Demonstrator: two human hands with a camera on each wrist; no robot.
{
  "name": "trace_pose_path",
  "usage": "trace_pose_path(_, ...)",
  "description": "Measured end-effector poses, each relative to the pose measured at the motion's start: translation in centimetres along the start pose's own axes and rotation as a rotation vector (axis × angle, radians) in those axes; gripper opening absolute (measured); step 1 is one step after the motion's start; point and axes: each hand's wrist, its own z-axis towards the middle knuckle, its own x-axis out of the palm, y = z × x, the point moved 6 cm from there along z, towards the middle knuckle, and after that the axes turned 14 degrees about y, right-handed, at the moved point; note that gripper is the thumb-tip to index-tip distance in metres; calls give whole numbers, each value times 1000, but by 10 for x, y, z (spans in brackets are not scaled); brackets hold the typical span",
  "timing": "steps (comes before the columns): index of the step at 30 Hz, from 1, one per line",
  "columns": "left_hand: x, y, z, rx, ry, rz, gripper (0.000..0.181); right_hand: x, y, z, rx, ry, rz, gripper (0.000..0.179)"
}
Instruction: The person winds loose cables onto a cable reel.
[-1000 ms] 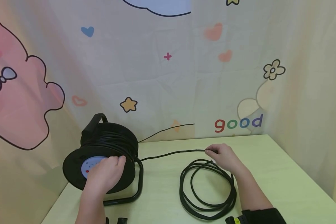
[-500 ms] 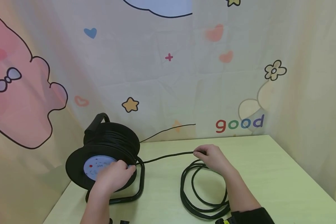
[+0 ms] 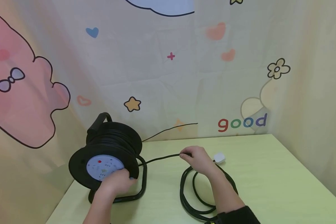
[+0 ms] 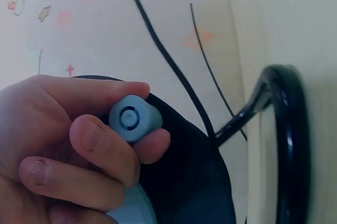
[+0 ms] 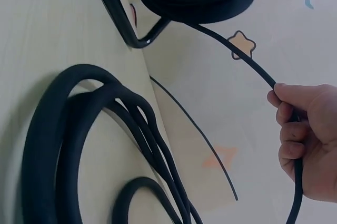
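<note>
A black cable reel [image 3: 105, 165] with a light blue socket face [image 3: 102, 166] stands on the table's left side. In the left wrist view, my left hand [image 4: 79, 139] grips a small blue knob [image 4: 134, 118] on the reel's face with thumb and fingers. My right hand [image 3: 197, 160] pinches the black cable [image 3: 162, 158] between thumb and fingertips, the other fingers curled round it. From there the cable runs fairly straight to the reel. The rest lies in a loose coil [image 3: 184, 199], partly hidden under my right forearm. A white plug [image 3: 219, 158] sits beyond that forearm.
The reel's black tubular stand [image 3: 142, 183] rests on the pale table [image 3: 268, 180], its carry handle [image 3: 99, 123] at the upper back. A printed curtain [image 3: 162, 77] hangs behind the table, with a thin dark line [image 3: 170, 128] low on it.
The reel's face has turned clockwise, its red dot going from lower left to the top. My left hand went down and right with the knob; my right hand moved left with the cable, uncovering the plug.
</note>
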Motion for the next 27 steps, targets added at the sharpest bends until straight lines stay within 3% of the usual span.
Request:
trace_pose_path(8,13,12,-1,-96,55,31,35,19,10,11,-28,23,-19,8)
trace_pose_path(16,13,10,-3,-86,51,54,36,20,10,10,-37,5,-59,7)
trace_pose_path(27,13,12,0,-76,50,68,30,6,0,-2,46,-34,-241,5)
